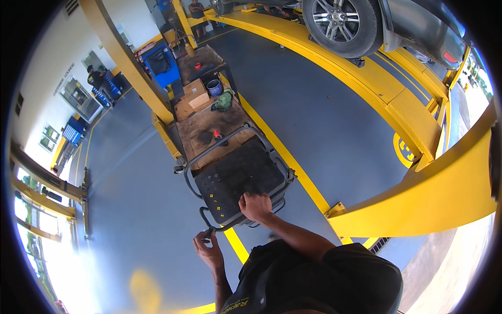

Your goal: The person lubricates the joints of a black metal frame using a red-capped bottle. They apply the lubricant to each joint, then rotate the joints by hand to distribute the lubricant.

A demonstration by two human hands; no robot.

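A dark metal tool cart (pixel 238 178) with a perforated black top and grey tube frame stands on the grey floor in front of me. My right hand (pixel 255 206) grips the near edge of the cart's top. At the cart's lower near-left corner, my left hand (pixel 208 250) is closed around the bent tube handle (pixel 209 222). A small red object (pixel 216 134) lies on the worn wooden workbench (pixel 209 125) just beyond the cart.
On the bench sit a cardboard box (pixel 195 92), a dark bucket (pixel 214 87) and a green rag (pixel 224 101). Yellow lift posts (pixel 130 68) and ramps (pixel 366 68) flank the bay, a raised car (pixel 366 21) to the right. A blue machine (pixel 161 64) and people stand far back.
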